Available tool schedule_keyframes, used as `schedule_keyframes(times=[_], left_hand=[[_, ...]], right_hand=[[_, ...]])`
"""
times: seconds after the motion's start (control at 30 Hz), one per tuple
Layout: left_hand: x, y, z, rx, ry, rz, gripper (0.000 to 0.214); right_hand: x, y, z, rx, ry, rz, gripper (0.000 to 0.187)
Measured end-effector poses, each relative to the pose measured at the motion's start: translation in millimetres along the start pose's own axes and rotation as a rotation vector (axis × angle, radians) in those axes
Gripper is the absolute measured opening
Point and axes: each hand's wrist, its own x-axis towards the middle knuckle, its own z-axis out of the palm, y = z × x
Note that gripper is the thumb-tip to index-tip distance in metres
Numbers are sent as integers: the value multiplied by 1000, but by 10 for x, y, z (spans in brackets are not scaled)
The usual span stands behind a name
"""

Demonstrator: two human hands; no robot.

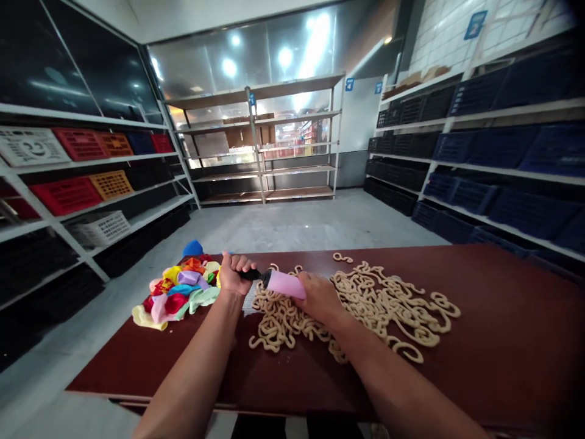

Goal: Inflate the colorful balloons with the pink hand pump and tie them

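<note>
Here's the pink tube, (pixel 283 284) held over the surface, (pixel 137 366) long axis running from roughly half past nine to half past three! Left hand (pixel 235 274) curled round its black end, (pixel 249 275) right hand (pixel 320 297) wrapped on the pink end; neither hand's nearer, both are on it. Limp colourful pieces (pixel 188 278) sit at nine o'clock, tan curls (pixel 384 299) sprawl out towards three.

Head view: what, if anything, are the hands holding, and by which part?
A smooth pink cylinder with a narrow black end: the left hand grips that black end, the right hand the opposite pink end.
</note>
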Motion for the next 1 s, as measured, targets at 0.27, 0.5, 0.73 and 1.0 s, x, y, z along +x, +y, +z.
schedule_keyframes(times=[0.27,0.5,0.73,1.0], left_hand=[[271,656,697,277,194,160,41],[390,900,1049,360,187,209,38],[208,147,961,395,102,114,43],[150,-23,1090,442,107,96,44]], right_hand=[[26,88,11,89,82,104,35],[62,138,129,147,146,155,37],[27,64,112,185,132,188,39],[28,62,41,223,149,178,39]])
